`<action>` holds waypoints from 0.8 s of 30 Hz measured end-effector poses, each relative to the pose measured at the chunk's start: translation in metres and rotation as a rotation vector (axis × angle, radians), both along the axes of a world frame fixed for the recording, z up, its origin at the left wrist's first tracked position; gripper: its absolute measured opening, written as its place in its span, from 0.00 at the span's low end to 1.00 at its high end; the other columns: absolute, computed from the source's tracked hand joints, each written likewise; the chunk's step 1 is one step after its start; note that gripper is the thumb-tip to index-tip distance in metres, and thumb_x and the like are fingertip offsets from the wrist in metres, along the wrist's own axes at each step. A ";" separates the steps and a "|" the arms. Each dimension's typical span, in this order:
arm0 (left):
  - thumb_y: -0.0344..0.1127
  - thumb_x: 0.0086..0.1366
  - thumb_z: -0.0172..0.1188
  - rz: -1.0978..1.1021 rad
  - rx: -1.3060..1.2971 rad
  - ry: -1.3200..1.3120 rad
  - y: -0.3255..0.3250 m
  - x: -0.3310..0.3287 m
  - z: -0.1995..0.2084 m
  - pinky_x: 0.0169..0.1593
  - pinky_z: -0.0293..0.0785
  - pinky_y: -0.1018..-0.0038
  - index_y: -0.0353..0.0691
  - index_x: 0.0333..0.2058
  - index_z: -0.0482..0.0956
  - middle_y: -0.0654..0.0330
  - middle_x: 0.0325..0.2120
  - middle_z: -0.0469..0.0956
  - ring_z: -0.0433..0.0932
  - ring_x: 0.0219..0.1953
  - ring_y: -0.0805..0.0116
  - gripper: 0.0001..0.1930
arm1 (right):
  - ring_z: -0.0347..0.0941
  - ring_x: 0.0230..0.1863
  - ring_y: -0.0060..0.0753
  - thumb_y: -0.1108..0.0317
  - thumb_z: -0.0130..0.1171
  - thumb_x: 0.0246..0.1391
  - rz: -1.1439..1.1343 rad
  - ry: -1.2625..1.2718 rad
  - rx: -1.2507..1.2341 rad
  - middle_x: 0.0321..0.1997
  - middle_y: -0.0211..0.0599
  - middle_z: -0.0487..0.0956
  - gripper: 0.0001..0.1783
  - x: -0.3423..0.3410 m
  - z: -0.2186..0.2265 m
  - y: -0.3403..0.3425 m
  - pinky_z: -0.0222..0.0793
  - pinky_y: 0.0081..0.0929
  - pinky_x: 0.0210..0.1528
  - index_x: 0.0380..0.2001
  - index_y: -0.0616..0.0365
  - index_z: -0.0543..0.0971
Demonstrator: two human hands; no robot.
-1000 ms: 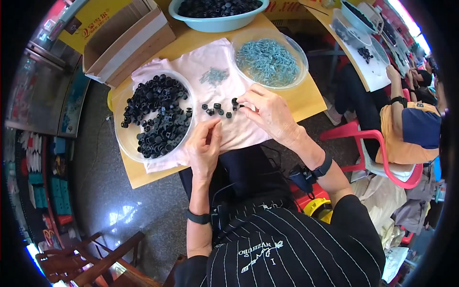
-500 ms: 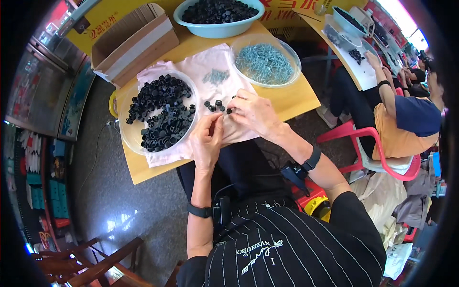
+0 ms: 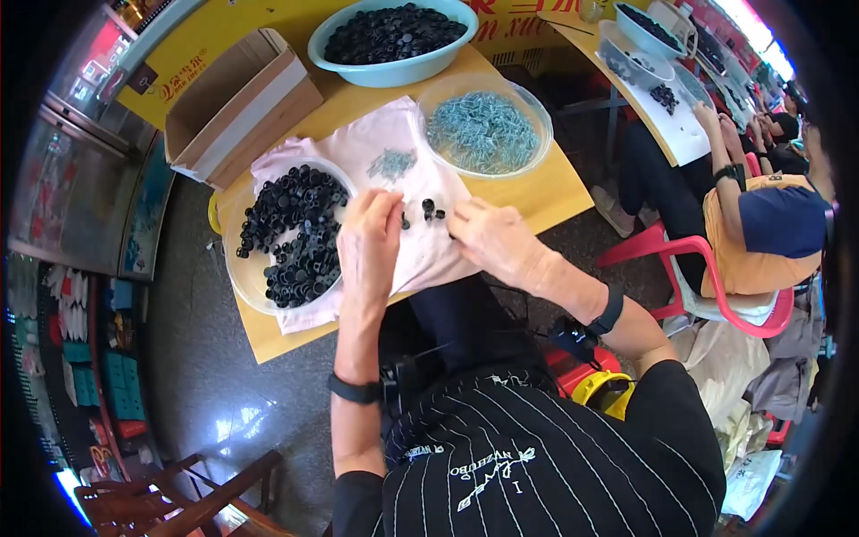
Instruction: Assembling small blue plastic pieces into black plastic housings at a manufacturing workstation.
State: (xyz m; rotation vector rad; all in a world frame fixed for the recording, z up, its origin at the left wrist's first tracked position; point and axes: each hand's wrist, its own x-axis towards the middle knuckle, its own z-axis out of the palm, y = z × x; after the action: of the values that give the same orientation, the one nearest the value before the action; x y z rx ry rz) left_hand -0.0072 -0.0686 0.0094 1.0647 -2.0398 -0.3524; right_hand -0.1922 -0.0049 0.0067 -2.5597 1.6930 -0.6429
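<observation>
A pink cloth (image 3: 331,143) covers part of the wooden table. On it, small black caps (image 3: 429,209) lie loose between my hands. My left hand (image 3: 367,246) is raised over the cloth, thumb and fingers pinched together; whatever they hold is hidden. Just right of the loose caps, my right hand (image 3: 503,240) has its fingers curled together low over the cloth, and their tips do not show clearly. A clear round tub (image 3: 240,268) of black caps stands left of my left hand. Beyond the hands lies a small heap of greenish-grey screw-like pieces (image 3: 392,164).
A clear tub (image 3: 540,148) of similar screw-like pieces stands at the far right of the wooden table (image 3: 564,190). A pale blue basin (image 3: 394,73) of black caps and an open cardboard box (image 3: 242,112) stand behind. Another person (image 3: 761,219) sits at a table on the right.
My hands have moved farther apart. The left one has risen away from the loose caps, and the right one has shifted rightward. The whole view has tilted slightly.
</observation>
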 end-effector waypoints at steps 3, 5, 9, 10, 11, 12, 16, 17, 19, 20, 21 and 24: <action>0.26 0.54 0.60 0.001 -0.097 -0.225 -0.033 -0.003 -0.004 0.42 0.73 0.64 0.37 0.29 0.81 0.57 0.30 0.77 0.74 0.39 0.57 0.03 | 0.74 0.44 0.38 0.75 0.59 0.41 0.062 0.164 0.022 0.36 0.37 0.72 0.09 0.002 -0.006 0.003 0.75 0.28 0.39 0.30 0.59 0.74; 0.25 0.51 0.59 -0.030 -0.133 -0.350 -0.045 -0.005 -0.009 0.43 0.73 0.66 0.38 0.27 0.81 0.59 0.29 0.76 0.73 0.39 0.59 0.05 | 0.74 0.44 0.38 0.76 0.57 0.40 0.117 0.059 -0.009 0.37 0.37 0.72 0.10 -0.001 -0.006 0.004 0.75 0.28 0.40 0.31 0.60 0.74; 0.26 0.52 0.63 -0.021 -0.068 -0.399 -0.049 -0.007 -0.012 0.45 0.71 0.67 0.39 0.27 0.82 0.60 0.30 0.78 0.74 0.39 0.59 0.03 | 0.72 0.45 0.34 0.75 0.57 0.41 0.176 0.009 0.018 0.37 0.36 0.72 0.09 -0.004 -0.007 0.006 0.73 0.24 0.45 0.30 0.61 0.74; 0.26 0.52 0.63 -0.020 -0.060 -0.406 -0.049 -0.007 -0.012 0.45 0.71 0.67 0.39 0.27 0.82 0.60 0.30 0.78 0.74 0.39 0.59 0.03 | 0.72 0.45 0.34 0.75 0.57 0.41 0.179 0.001 0.025 0.37 0.36 0.72 0.09 -0.004 -0.008 0.006 0.73 0.24 0.45 0.30 0.61 0.74; 0.26 0.52 0.63 -0.029 -0.063 -0.401 -0.049 -0.007 -0.011 0.45 0.71 0.67 0.39 0.27 0.81 0.61 0.30 0.78 0.74 0.39 0.59 0.03 | 0.72 0.45 0.34 0.74 0.57 0.42 0.194 -0.022 0.003 0.38 0.36 0.72 0.08 -0.004 -0.009 0.005 0.73 0.24 0.45 0.30 0.60 0.74; 0.26 0.52 0.63 -0.039 -0.070 -0.395 -0.050 -0.007 -0.010 0.45 0.71 0.66 0.39 0.27 0.81 0.61 0.30 0.78 0.74 0.39 0.59 0.03 | 0.71 0.45 0.34 0.74 0.57 0.42 0.206 -0.044 -0.022 0.38 0.36 0.72 0.08 -0.003 -0.010 0.005 0.72 0.24 0.45 0.30 0.60 0.74; 0.26 0.52 0.62 -0.038 -0.045 -0.430 -0.047 -0.007 -0.011 0.45 0.70 0.66 0.39 0.26 0.80 0.61 0.29 0.78 0.74 0.38 0.59 0.02 | 0.71 0.44 0.34 0.74 0.56 0.44 0.210 -0.083 -0.027 0.37 0.35 0.72 0.07 0.000 -0.014 0.005 0.72 0.24 0.45 0.31 0.60 0.74; 0.27 0.52 0.62 -0.050 -0.074 -0.444 -0.047 -0.007 -0.011 0.44 0.69 0.66 0.39 0.27 0.79 0.61 0.29 0.77 0.73 0.38 0.59 0.02 | 0.72 0.43 0.34 0.73 0.55 0.44 0.221 -0.101 -0.021 0.36 0.35 0.72 0.08 0.000 -0.016 0.005 0.72 0.25 0.44 0.31 0.59 0.75; 0.27 0.52 0.62 -0.059 -0.101 -0.460 -0.045 -0.005 -0.010 0.44 0.69 0.66 0.40 0.27 0.79 0.62 0.29 0.77 0.73 0.37 0.60 0.03 | 0.72 0.43 0.34 0.73 0.55 0.44 0.236 -0.119 -0.012 0.35 0.34 0.72 0.08 0.000 -0.018 0.006 0.73 0.25 0.44 0.31 0.58 0.75; 0.27 0.52 0.62 -0.060 -0.131 -0.486 -0.045 -0.004 -0.011 0.44 0.67 0.67 0.41 0.27 0.78 0.62 0.29 0.77 0.74 0.38 0.61 0.03 | 0.73 0.42 0.34 0.74 0.57 0.44 0.202 -0.191 -0.002 0.35 0.33 0.73 0.10 -0.001 -0.018 0.007 0.73 0.26 0.43 0.33 0.59 0.76; 0.27 0.52 0.62 -0.060 -0.164 -0.512 -0.046 -0.004 -0.011 0.44 0.66 0.68 0.41 0.28 0.78 0.63 0.29 0.77 0.74 0.38 0.62 0.04 | 0.74 0.41 0.34 0.75 0.59 0.43 0.169 -0.262 0.006 0.35 0.32 0.75 0.11 -0.002 -0.018 0.007 0.74 0.26 0.42 0.35 0.59 0.77; 0.27 0.53 0.62 -0.040 -0.205 -0.489 -0.042 -0.002 -0.009 0.45 0.65 0.68 0.42 0.29 0.77 0.63 0.30 0.77 0.74 0.39 0.64 0.05 | 0.75 0.41 0.35 0.75 0.61 0.43 0.088 -0.318 0.046 0.36 0.32 0.76 0.12 -0.002 -0.019 0.007 0.74 0.27 0.41 0.35 0.57 0.78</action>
State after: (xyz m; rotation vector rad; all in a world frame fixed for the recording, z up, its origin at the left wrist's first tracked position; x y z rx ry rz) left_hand -0.0092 -0.1105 0.0008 1.0550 -2.4643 0.1132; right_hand -0.1943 0.0022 -0.0122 -2.3316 1.4674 -0.9345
